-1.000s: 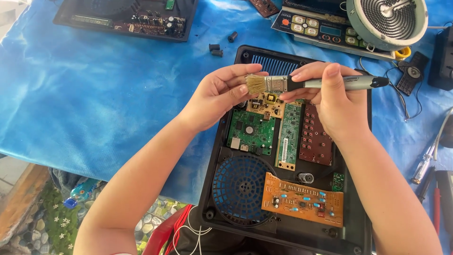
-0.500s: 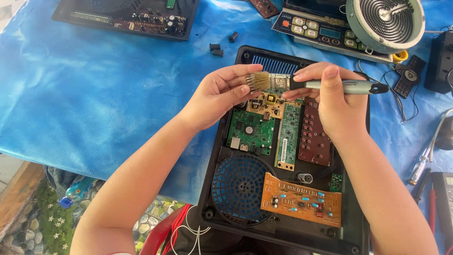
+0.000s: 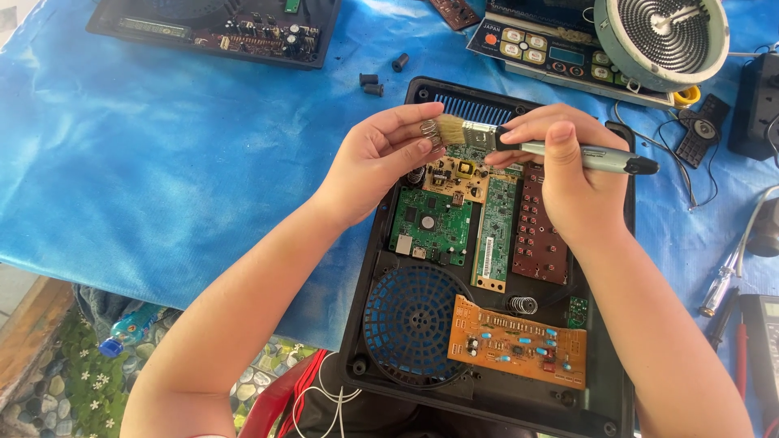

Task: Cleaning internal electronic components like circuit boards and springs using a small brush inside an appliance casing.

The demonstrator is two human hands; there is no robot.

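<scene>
My right hand (image 3: 568, 174) grips a paintbrush (image 3: 519, 146) with a grey handle, a metal ferrule and pale bristles, held level and pointing left. The bristles touch the fingertips of my left hand (image 3: 377, 162), which pinch what looks like a small metal spring (image 3: 428, 128). Both hands hover over an opened black appliance casing (image 3: 621, 389). Inside it lie a square green circuit board (image 3: 430, 225), a long green board (image 3: 497, 235), a brown-red button board (image 3: 542, 231), an orange board (image 3: 519, 342) and a blue fan grille (image 3: 410, 316).
A blue cloth (image 3: 162, 162) covers the table. Another opened casing (image 3: 211, 28) sits at the back left. A control panel (image 3: 544, 49) and a round heating coil (image 3: 661, 32) are at the back right. Small black cylinders (image 3: 369, 81) lie near the casing. A screwdriver (image 3: 718, 294) lies at the right.
The brush has shifted slightly right, and its handle end has dipped so the bristles now point a little upward. My left fingertips have stayed at the bristles.
</scene>
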